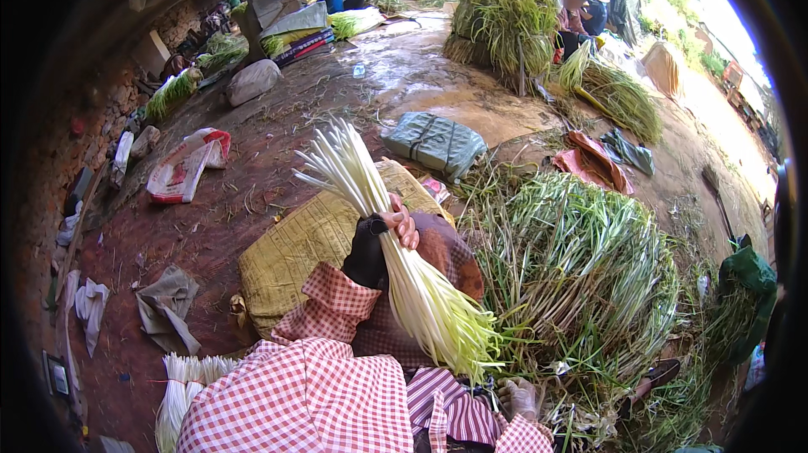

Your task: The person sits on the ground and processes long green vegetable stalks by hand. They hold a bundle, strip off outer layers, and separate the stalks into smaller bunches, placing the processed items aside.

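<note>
My left hand, with black cloth about the wrist, grips a thick bundle of blanched chive-like stalks around its middle. The white ends fan out upward, and the yellow-green leaf tips hang down to the right. Low in the view, my right hand wears a pale glove and rests near those tips, beside a heap of loose green stalks. Its fingers are partly hidden, so I cannot tell whether they hold anything. Under my forearm lies a yellow woven sack. Tied white bundles stand at my lower left.
A strapped grey-green package sits ahead, with a red-brown sack to its right. On the left lie a white-and-red sack and a grey cloth. Several people work at the back near a tall grass-like pile.
</note>
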`<state>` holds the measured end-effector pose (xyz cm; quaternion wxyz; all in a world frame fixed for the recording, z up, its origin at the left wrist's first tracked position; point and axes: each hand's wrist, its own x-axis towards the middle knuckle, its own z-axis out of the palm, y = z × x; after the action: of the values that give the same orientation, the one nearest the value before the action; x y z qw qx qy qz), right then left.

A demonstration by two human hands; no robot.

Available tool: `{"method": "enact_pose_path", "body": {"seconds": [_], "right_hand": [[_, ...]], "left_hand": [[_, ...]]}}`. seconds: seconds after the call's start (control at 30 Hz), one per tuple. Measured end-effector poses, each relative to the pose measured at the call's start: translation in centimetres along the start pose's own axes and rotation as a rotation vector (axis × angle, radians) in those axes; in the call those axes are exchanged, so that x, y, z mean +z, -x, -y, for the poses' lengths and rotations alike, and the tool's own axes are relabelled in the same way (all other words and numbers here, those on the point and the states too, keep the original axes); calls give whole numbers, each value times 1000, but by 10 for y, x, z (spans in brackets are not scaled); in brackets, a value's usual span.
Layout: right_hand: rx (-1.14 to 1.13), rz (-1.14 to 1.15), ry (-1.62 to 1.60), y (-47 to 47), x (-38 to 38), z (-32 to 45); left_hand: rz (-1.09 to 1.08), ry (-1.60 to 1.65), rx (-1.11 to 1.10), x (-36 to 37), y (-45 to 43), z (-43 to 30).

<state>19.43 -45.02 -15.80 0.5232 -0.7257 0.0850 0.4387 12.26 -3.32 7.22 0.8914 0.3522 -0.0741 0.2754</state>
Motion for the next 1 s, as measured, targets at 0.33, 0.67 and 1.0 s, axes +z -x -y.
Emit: {"method": "enact_pose_path", "body": {"seconds": [0.33, 0.67, 1.0], "right_hand": [[0, 13, -2, -1, -1, -1], [-19, -5, 14, 7, 4, 8], [-10, -13, 26, 8, 3, 8]], "left_hand": [[1, 9, 1, -2, 1, -1], [1, 4, 26, -2, 2, -3], [11, 8, 24, -6, 3, -3]]}}
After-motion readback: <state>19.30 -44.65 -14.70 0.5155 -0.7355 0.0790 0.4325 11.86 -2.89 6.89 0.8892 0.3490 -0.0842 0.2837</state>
